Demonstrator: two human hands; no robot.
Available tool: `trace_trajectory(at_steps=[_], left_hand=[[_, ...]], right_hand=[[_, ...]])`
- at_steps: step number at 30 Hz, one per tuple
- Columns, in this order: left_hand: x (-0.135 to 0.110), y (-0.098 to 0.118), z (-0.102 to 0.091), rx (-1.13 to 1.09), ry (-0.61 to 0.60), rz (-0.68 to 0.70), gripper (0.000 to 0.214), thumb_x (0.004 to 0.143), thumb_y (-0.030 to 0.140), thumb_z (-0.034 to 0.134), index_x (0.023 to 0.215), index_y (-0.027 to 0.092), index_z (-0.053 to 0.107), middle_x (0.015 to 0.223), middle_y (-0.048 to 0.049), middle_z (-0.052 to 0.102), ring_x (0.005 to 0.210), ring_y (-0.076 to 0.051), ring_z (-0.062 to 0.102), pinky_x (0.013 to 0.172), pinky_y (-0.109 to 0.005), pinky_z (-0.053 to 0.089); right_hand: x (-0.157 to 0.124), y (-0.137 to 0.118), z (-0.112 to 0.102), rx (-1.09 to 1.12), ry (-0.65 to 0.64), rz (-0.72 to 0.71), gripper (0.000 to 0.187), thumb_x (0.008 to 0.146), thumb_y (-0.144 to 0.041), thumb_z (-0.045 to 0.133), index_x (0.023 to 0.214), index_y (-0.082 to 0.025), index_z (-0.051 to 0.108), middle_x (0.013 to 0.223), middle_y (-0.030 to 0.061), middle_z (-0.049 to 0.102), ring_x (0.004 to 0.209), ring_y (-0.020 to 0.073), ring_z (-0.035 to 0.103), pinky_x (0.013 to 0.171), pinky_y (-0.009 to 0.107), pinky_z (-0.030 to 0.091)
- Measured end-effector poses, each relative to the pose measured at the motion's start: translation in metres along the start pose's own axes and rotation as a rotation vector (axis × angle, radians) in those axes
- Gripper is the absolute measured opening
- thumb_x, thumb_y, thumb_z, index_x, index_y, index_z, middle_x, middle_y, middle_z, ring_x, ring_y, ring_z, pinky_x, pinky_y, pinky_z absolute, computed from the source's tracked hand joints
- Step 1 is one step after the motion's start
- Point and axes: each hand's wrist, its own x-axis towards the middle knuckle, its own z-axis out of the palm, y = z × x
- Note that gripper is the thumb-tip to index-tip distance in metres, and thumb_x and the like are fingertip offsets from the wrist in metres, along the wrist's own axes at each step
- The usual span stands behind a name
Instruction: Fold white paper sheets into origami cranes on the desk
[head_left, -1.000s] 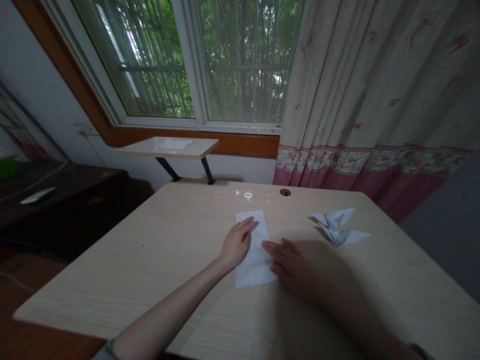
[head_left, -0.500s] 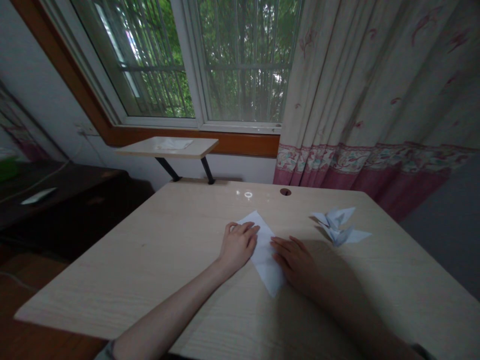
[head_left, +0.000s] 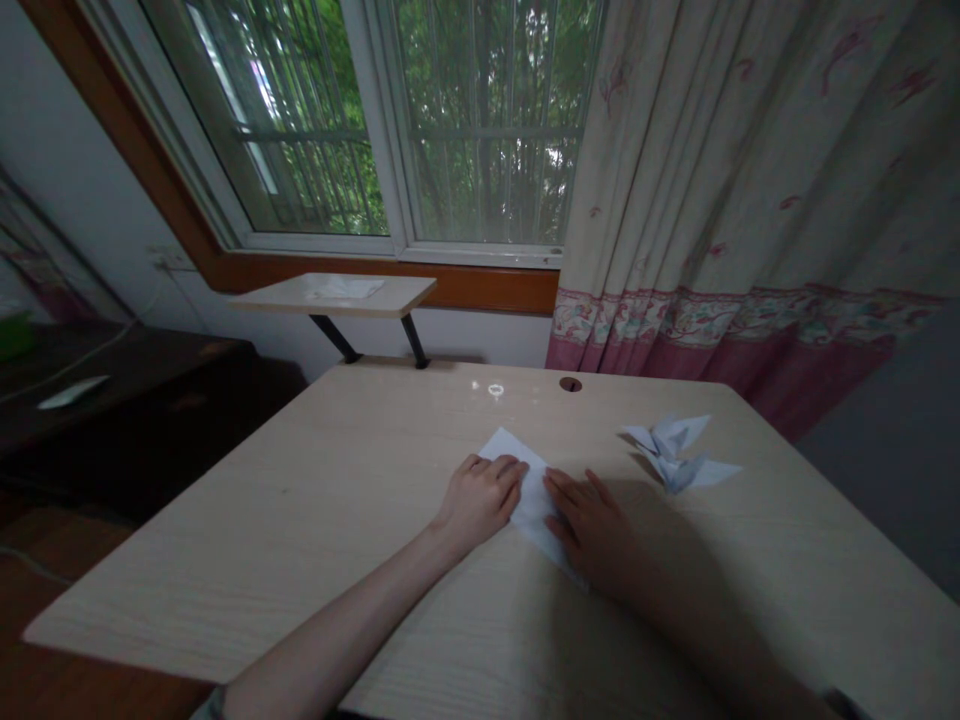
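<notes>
A folded piece of white paper (head_left: 532,507) lies slantwise on the desk in front of me, one pointed corner towards the window. My left hand (head_left: 484,498) is on its left side, fingers bent and close together over the paper's edge. On the right side rests my right hand (head_left: 596,530), its fingers stretched out with gaps between them and the tips touching the paper. Part of the paper's near end is hidden by my right hand. To the right of it stand folded white paper birds (head_left: 679,457), close together with their wings raised.
The pale wooden desk (head_left: 315,520) has a round cable hole (head_left: 571,384) near its back edge. At the back left, a raised shelf (head_left: 405,292) on black legs carries white paper (head_left: 345,288). A patterned curtain (head_left: 675,200) hangs behind the right part.
The paper has turned a little anticlockwise, its far corner shifting left. My left hand has moved slightly right and nearer, with its fingers drawn closer together. The paper birds have not moved.
</notes>
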Motion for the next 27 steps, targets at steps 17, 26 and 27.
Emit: trace_trajectory(at_steps=[17,26,27], left_hand=[[0.001,-0.009,0.019,-0.154,-0.039,0.047,0.040,0.102,0.032,0.049,0.137,0.015,0.056,0.148,-0.0100,0.054,0.137,-0.024,0.050,0.118,-0.043,0.037],[0.001,-0.014,0.024,-0.123,-0.160,0.027,0.044,0.106,0.039,0.036,0.148,0.028,0.046,0.158,-0.0044,0.039,0.148,-0.026,0.033,0.121,-0.050,0.030],[0.001,-0.015,0.025,-0.117,-0.162,0.020,0.044,0.107,0.040,0.035,0.148,0.030,0.046,0.159,-0.0034,0.039,0.149,-0.026,0.032,0.121,-0.050,0.030]], right_hand=[[-0.002,0.011,0.006,0.132,-0.116,-0.109,0.055,0.099,-0.021,0.041,0.153,-0.010,0.037,0.153,0.0156,0.046,0.143,0.0263,0.041,0.115,0.047,0.043],[-0.002,0.008,0.007,0.124,-0.130,-0.076,0.057,0.101,-0.025,0.042,0.156,-0.014,0.031,0.156,0.0137,0.041,0.147,0.0258,0.035,0.119,0.049,0.036],[-0.002,0.008,0.006,0.123,-0.139,-0.078,0.057,0.101,-0.025,0.042,0.156,-0.014,0.031,0.156,0.0137,0.041,0.147,0.0257,0.035,0.119,0.049,0.036]])
